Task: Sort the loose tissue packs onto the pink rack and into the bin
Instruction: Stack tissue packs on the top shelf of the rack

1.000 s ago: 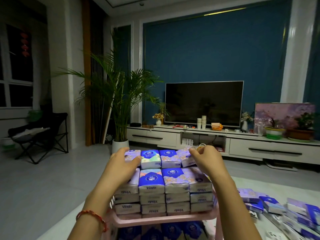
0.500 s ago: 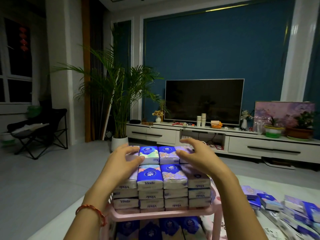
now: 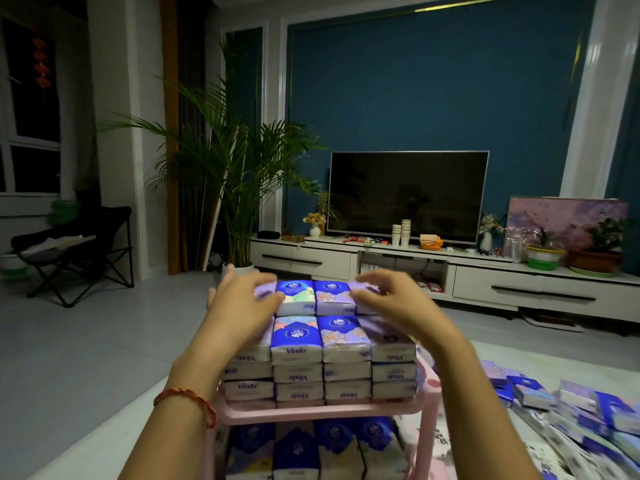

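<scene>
The pink rack (image 3: 322,412) stands at the bottom centre of the head view. Its top shelf is filled with stacked tissue packs (image 3: 298,337), four columns wide and two rows deep, reaching to the shelf's front edge. More packs (image 3: 298,448) stand in a row on the shelf below.

Both hands are over the top layer and hold nothing. The left hand (image 3: 242,306) lies across the left column, palm down, with its fingers loosely spread and reaching towards the pack at the far left corner. A red bracelet (image 3: 187,401) circles that wrist. The right hand (image 3: 391,303) is over the right column, with fingers relaxed and slightly bent above the pack at the far right corner. Motion blur hides whether its fingertips touch the wrapper.

The loose packs (image 3: 530,393) lie scattered on a pale surface (image 3: 540,358) just to the right of the rack, well apart from both hands.

Beyond the rack, a dark television (image 3: 407,195) sits on a long white cabinet (image 3: 485,285) against a blue wall. A tall palm plant (image 3: 239,168) stands at the cabinet's left end, and a black folding chair (image 3: 79,251) stands by the window on the left.
</scene>
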Demonstrator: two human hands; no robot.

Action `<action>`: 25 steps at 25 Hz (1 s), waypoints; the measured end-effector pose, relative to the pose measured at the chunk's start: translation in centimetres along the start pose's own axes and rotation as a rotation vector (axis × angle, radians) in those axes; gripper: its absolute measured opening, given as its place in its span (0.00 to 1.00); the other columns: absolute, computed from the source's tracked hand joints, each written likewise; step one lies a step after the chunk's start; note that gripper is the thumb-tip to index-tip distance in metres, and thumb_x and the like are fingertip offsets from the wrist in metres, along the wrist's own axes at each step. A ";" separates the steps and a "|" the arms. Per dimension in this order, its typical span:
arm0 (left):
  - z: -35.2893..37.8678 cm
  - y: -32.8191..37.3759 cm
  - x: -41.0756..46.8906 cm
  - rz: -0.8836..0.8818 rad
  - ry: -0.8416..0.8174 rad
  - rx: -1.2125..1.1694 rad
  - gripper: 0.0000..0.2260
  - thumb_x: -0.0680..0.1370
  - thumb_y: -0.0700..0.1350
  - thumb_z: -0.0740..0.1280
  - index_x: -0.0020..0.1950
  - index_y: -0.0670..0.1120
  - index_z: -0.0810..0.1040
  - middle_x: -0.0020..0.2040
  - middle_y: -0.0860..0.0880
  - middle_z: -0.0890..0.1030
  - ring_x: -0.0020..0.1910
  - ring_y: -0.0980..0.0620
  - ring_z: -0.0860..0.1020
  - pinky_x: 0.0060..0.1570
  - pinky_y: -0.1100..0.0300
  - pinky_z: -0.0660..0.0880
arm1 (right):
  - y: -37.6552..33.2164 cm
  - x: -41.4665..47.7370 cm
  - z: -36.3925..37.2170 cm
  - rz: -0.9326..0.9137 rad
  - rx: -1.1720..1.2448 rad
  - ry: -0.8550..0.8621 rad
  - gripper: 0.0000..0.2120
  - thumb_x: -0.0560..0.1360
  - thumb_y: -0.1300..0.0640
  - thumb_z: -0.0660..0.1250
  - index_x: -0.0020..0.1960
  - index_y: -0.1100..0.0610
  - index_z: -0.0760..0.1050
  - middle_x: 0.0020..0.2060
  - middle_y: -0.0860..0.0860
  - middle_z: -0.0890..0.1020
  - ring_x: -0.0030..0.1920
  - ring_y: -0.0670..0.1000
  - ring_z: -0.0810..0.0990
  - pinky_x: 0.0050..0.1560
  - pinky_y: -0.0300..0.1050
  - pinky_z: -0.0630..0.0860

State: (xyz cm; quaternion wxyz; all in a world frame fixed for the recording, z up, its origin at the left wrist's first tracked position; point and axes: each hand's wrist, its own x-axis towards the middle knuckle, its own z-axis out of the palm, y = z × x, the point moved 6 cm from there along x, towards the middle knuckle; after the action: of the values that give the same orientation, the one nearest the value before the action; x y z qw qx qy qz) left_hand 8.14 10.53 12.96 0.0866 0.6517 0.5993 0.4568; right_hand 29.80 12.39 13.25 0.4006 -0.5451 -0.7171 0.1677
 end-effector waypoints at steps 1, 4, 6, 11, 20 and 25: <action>-0.6 1.0 -0.2 0.033 0.023 0.022 0.17 0.77 0.47 0.65 0.66 0.49 0.73 0.70 0.46 0.70 0.74 0.48 0.57 0.68 0.51 0.63 | 0.5 -0.2 -1.4 0.010 0.088 0.066 0.14 0.75 0.54 0.67 0.60 0.55 0.75 0.57 0.54 0.79 0.56 0.51 0.77 0.46 0.40 0.74; -2.0 6.7 -2.4 0.213 0.041 -0.139 0.15 0.77 0.47 0.65 0.63 0.48 0.76 0.61 0.48 0.78 0.65 0.52 0.72 0.63 0.57 0.69 | 2.9 -2.0 -6.8 0.105 0.138 0.298 0.10 0.76 0.58 0.64 0.56 0.59 0.77 0.50 0.56 0.81 0.48 0.50 0.78 0.42 0.41 0.73; -0.6 11.9 -5.0 0.339 -0.126 -0.358 0.12 0.77 0.48 0.65 0.59 0.50 0.78 0.52 0.54 0.81 0.54 0.58 0.78 0.53 0.66 0.73 | 4.6 -3.6 -9.5 0.198 0.106 0.320 0.09 0.78 0.60 0.62 0.56 0.60 0.76 0.48 0.56 0.80 0.47 0.52 0.77 0.44 0.43 0.75; 11.5 18.6 -12.0 0.423 -0.920 -0.172 0.16 0.78 0.54 0.62 0.63 0.49 0.75 0.60 0.51 0.78 0.56 0.55 0.77 0.56 0.62 0.73 | 9.5 -6.9 -13.8 0.417 -0.087 0.204 0.12 0.79 0.65 0.57 0.58 0.60 0.75 0.48 0.56 0.79 0.46 0.52 0.77 0.47 0.46 0.75; 28.2 15.0 -13.9 0.349 -0.901 0.254 0.18 0.78 0.49 0.60 0.65 0.43 0.70 0.66 0.43 0.72 0.66 0.43 0.68 0.64 0.54 0.68 | 26.0 -13.5 -17.4 0.724 -0.454 0.196 0.19 0.75 0.67 0.57 0.65 0.60 0.71 0.59 0.60 0.76 0.57 0.57 0.74 0.46 0.40 0.69; 30.1 17.0 -14.0 0.370 -0.816 0.029 0.16 0.80 0.48 0.58 0.67 0.45 0.70 0.67 0.44 0.71 0.68 0.46 0.65 0.64 0.53 0.67 | 33.3 -15.3 -15.9 0.712 -0.728 0.157 0.27 0.75 0.56 0.64 0.73 0.53 0.61 0.69 0.60 0.66 0.67 0.60 0.67 0.64 0.49 0.66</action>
State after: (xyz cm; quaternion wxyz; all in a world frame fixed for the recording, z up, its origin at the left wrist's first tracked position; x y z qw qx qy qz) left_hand 43.01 7.02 0.25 0.2237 0.8759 0.3959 0.1615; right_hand 64.66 6.86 -5.42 0.1553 -0.8707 -0.4666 -0.0082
